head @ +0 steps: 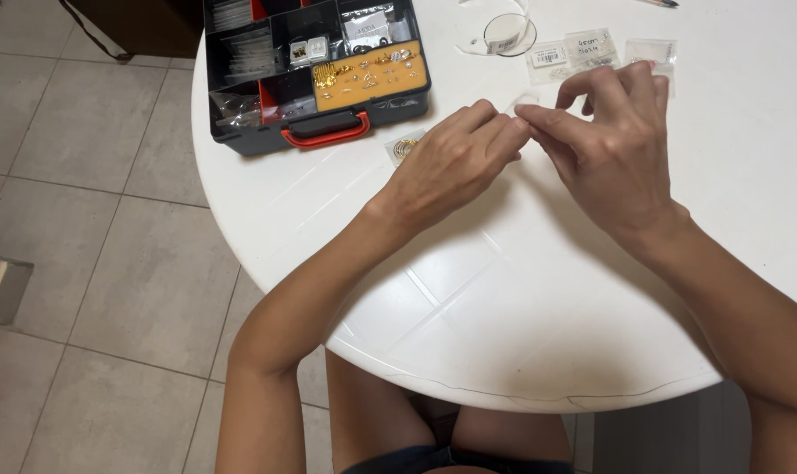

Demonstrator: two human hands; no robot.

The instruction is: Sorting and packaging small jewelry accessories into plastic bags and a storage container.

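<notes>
Both hands meet over the middle of the round white table (468,298). Seen from the head camera, the left hand (455,162) lies knuckles up, its fingers curled together and pinched at the tips. The right hand (613,145) faces it, thumb and forefinger pressed together against the left fingertips, the other fingers bent and lifted above. Something very small seems to be held where the two pinches meet; a pale, thin strip (523,99) shows just behind the fingertips, but what it is cannot be made out.

Just beside the left hand, toward the table's far edge, a small clear bag with a gold ring-shaped piece (404,147) lies flat, partly covered by the hand. Beyond it, at the far left edge of the table, stands an open dark organizer box (240,132) with an orange handle (326,133) and a yellow tray of small gold parts (369,75); its back is cut off by the frame. Near the far edge, behind the right hand, lie several small clear bags (591,51) with labels and a clear round lid (509,35). The bags' contents are too small to tell.
</notes>
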